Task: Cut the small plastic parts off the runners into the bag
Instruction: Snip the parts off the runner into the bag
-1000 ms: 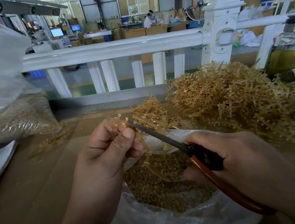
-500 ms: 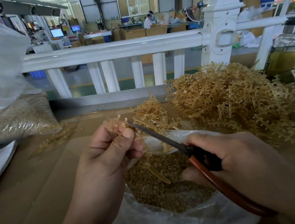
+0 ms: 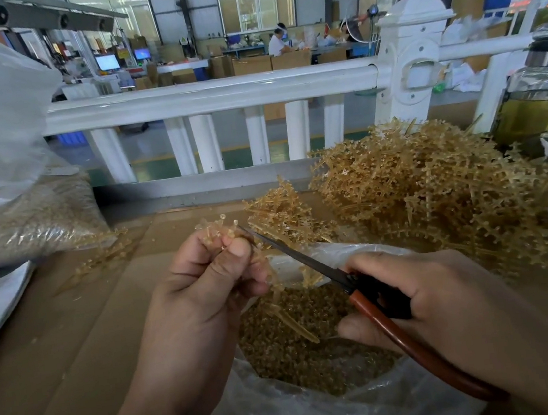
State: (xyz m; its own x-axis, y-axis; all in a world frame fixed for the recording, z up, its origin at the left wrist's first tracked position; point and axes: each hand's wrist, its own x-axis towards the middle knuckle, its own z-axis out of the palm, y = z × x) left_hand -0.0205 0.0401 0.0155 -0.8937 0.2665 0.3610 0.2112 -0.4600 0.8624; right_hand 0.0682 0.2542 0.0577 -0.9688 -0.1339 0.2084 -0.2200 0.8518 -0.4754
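Note:
My left hand (image 3: pixel 202 285) pinches a translucent amber runner (image 3: pixel 220 229) with small parts sticking up above my fingers; its stem hangs down over the bag. My right hand (image 3: pixel 428 295) grips red-handled scissors (image 3: pixel 310 265), whose dark blades point up-left and reach the runner beside my left thumb. Below both hands an open clear plastic bag (image 3: pixel 307 406) holds a heap of cut amber parts (image 3: pixel 303 341).
A big pile of uncut runners (image 3: pixel 436 194) lies at the right, a smaller clump (image 3: pixel 280 210) behind the scissors. A filled plastic bag (image 3: pixel 26 224) sits at the left, a glass bottle (image 3: pixel 535 96) at the far right. A white railing (image 3: pixel 210 94) borders the cardboard-covered table (image 3: pixel 57 337).
The hands and scissors have held nearly the same pose; the blades stay at the runner near my left thumb.

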